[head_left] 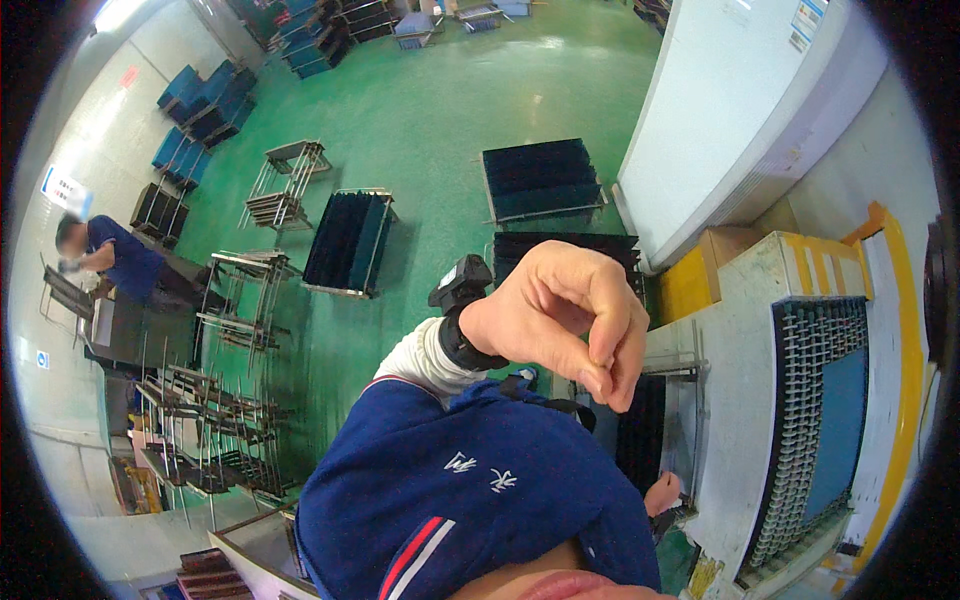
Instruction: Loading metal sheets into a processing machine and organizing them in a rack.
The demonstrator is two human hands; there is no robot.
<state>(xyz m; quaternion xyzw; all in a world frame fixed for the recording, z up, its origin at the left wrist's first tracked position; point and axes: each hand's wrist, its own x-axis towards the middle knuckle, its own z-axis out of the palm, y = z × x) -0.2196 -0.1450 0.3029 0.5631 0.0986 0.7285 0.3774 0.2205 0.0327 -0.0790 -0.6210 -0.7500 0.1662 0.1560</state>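
Observation:
My left hand (570,320) is raised in front of my chest, its thumb and fingertips pinched together. Whatever may be between the tips is too small to make out. A black strap with a boxy black device (462,283) circles that wrist, over a white cuff. Low on the right, my right hand (662,493) shows only in part, beside the machine (735,400); its fingers are too hidden to read. Close to it stands a rack of dark panels (640,430). The machine's opening has rows of rollers (790,430) and a flat blue panel (838,440).
Racks filled with dark panels (348,243) (540,178) stand on the green floor (430,130). Bare metal racks (283,185) (210,430) line the left. A co-worker (130,260) bends over equipment at far left. A tall white cabinet (720,110) rises at the right.

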